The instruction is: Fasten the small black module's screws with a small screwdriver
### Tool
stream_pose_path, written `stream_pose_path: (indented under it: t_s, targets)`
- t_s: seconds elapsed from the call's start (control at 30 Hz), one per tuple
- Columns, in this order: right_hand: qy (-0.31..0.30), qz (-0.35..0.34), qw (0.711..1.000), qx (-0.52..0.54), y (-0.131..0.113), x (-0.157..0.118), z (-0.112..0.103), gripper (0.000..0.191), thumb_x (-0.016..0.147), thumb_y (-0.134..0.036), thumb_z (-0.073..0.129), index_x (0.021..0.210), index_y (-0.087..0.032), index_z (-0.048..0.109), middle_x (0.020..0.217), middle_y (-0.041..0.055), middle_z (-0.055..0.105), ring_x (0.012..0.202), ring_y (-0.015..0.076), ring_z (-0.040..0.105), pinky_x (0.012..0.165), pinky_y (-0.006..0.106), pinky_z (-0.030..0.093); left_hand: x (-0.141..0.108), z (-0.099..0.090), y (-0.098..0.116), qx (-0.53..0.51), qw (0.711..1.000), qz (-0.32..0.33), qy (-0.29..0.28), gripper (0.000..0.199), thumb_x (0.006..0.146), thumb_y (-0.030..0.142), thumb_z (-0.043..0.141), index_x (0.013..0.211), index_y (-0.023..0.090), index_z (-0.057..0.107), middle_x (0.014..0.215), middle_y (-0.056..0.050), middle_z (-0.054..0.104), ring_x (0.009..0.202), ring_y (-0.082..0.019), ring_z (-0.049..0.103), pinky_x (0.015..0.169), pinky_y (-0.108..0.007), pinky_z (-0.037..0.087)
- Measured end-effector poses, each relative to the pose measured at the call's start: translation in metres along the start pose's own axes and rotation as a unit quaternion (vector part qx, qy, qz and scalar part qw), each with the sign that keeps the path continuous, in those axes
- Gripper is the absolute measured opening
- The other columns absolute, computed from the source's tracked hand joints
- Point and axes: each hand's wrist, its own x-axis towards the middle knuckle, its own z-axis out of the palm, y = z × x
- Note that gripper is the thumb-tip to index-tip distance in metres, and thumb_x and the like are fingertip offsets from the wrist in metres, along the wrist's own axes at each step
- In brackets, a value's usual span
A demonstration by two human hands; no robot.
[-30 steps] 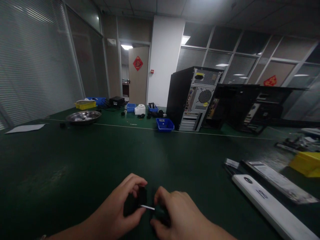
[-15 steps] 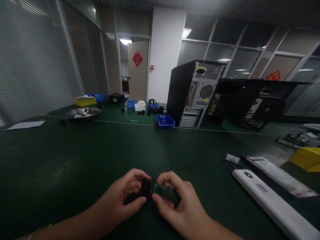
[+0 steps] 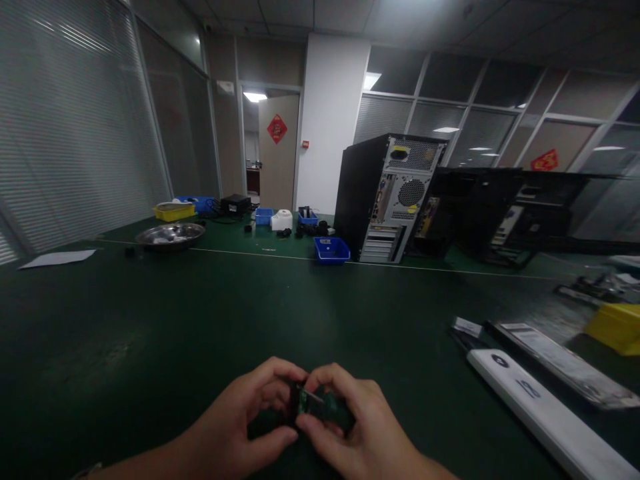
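Low in the middle of the view, my left hand point(image 3: 250, 413) holds a small black part point(image 3: 294, 402) between thumb and fingers, largely hidden by the fingertips. Close beside it on the right, my right hand point(image 3: 357, 417) grips a small green circuit board piece point(image 3: 313, 402) with a dark rounded body. The board's left end meets the black part, or nearly so; the contact is too dark to make out. Both hands are above the dark green table point(image 3: 225, 307).
A blue tray point(image 3: 332, 252) stands before a black computer tower point(image 3: 390, 200). Farther left is a metal bowl point(image 3: 170, 235). At right lie a long white device point(image 3: 545, 407), a flat metal-framed part point(image 3: 565, 363) and a yellow bin point(image 3: 614, 328).
My hands have come together, bringing the green board up to the black part. The whole scene sits slightly lower in the view.
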Motion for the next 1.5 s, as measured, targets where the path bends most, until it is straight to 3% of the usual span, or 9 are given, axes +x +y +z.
stream_pose_path:
  t_s: [0.2, 0.37, 0.5, 0.67, 0.87, 1.0, 1.17, 1.33, 1.5]
  targets:
    - [0.024, -0.046, 0.996, -0.069, -0.001, -0.002, -0.002, 0.019, 0.079, -0.025, 0.067, 0.097, -0.021, 0.059, 0.07, -0.0016, 0.07, 0.052, 0.0128, 0.062, 0.049, 0.02, 0.042, 0.001, -0.001, 0.005, -0.033, 0.999, -0.008, 0.001, 0.039, 0.083, 0.008, 0.063, 0.118, 0.021, 0.053, 0.111, -0.01, 0.069, 0.105, -0.027, 0.065, 0.094, -0.044, 0.048]
    - [0.02, -0.046, 0.997, -0.066, -0.005, -0.004, -0.002, 0.017, 0.084, -0.025, 0.067, 0.099, -0.023, 0.059, 0.078, -0.0019, 0.072, 0.061, 0.0131, 0.066, 0.055, 0.02, 0.044, -0.003, -0.001, 0.005, -0.044, 0.999, -0.026, 0.008, 0.04, 0.083, 0.008, 0.065, 0.119, 0.022, 0.056, 0.112, -0.008, 0.069, 0.105, -0.026, 0.065, 0.095, -0.044, 0.047]
    - [0.013, -0.057, 0.994, -0.09, -0.006, -0.004, -0.003, 0.018, 0.084, -0.023, 0.066, 0.1, -0.022, 0.059, 0.08, -0.0011, 0.072, 0.064, 0.0145, 0.068, 0.058, 0.021, 0.044, -0.002, 0.0, 0.002, -0.118, 0.992, -0.032, 0.029, 0.04, 0.078, 0.006, 0.069, 0.113, 0.024, 0.062, 0.108, -0.006, 0.071, 0.102, -0.025, 0.066, 0.092, -0.041, 0.048]
    - [0.008, -0.073, 0.993, -0.092, -0.004, -0.002, -0.003, 0.018, 0.084, -0.021, 0.064, 0.101, -0.022, 0.059, 0.084, 0.0, 0.074, 0.068, 0.0159, 0.07, 0.06, 0.022, 0.046, 0.003, 0.004, 0.0, -0.205, 0.976, -0.05, 0.053, 0.033, 0.073, 0.003, 0.073, 0.099, 0.023, 0.067, 0.117, -0.005, 0.069, 0.099, -0.023, 0.068, 0.088, -0.038, 0.049]
    - [0.004, -0.041, 0.993, -0.113, -0.007, 0.0, -0.005, 0.014, 0.085, -0.023, 0.064, 0.097, -0.022, 0.058, 0.082, -0.0004, 0.074, 0.068, 0.0164, 0.071, 0.059, 0.022, 0.045, 0.006, 0.001, -0.009, -0.265, 0.96, -0.074, 0.055, 0.044, 0.071, 0.019, 0.081, 0.111, 0.021, 0.062, 0.104, -0.007, 0.075, 0.095, -0.023, 0.07, 0.085, -0.038, 0.05]
    - [-0.009, -0.059, 0.991, -0.122, -0.008, -0.003, -0.002, 0.016, 0.085, -0.025, 0.065, 0.099, -0.022, 0.058, 0.083, -0.0004, 0.073, 0.069, 0.0161, 0.071, 0.061, 0.022, 0.046, 0.008, -0.003, -0.012, -0.235, 0.961, -0.119, 0.079, 0.033, 0.065, 0.022, 0.084, 0.095, 0.016, 0.072, 0.092, -0.007, 0.078, 0.089, -0.023, 0.071, 0.088, -0.039, 0.049]
    - [-0.007, -0.076, 0.989, -0.129, -0.007, -0.006, 0.001, 0.016, 0.085, -0.027, 0.067, 0.098, -0.022, 0.059, 0.083, -0.0016, 0.073, 0.071, 0.0154, 0.07, 0.063, 0.022, 0.046, 0.006, 0.001, 0.0, -0.212, 0.965, -0.13, 0.085, 0.031, 0.066, 0.02, 0.083, 0.095, 0.017, 0.074, 0.095, -0.008, 0.078, 0.094, -0.026, 0.07, 0.091, -0.042, 0.048]
    - [0.017, -0.092, 0.994, -0.048, -0.007, -0.005, -0.004, 0.029, 0.088, -0.02, 0.063, 0.115, -0.025, 0.055, 0.1, 0.0, 0.073, 0.084, 0.0152, 0.07, 0.074, 0.02, 0.049, 0.005, 0.002, 0.009, -0.254, 0.939, -0.143, 0.184, 0.029, 0.08, 0.028, 0.072, 0.106, 0.014, 0.072, 0.097, -0.009, 0.077, 0.088, -0.023, 0.068, 0.088, -0.04, 0.051]
    - [0.008, -0.08, 0.996, -0.037, -0.007, -0.004, -0.006, 0.023, 0.089, -0.016, 0.056, 0.11, -0.023, 0.059, 0.092, 0.0016, 0.072, 0.077, 0.0156, 0.068, 0.066, 0.021, 0.049, 0.011, -0.006, 0.007, -0.309, 0.897, -0.132, 0.288, 0.026, 0.084, 0.023, 0.068, 0.106, 0.01, 0.071, 0.092, -0.01, 0.074, 0.079, -0.02, 0.066, 0.08, -0.036, 0.054]
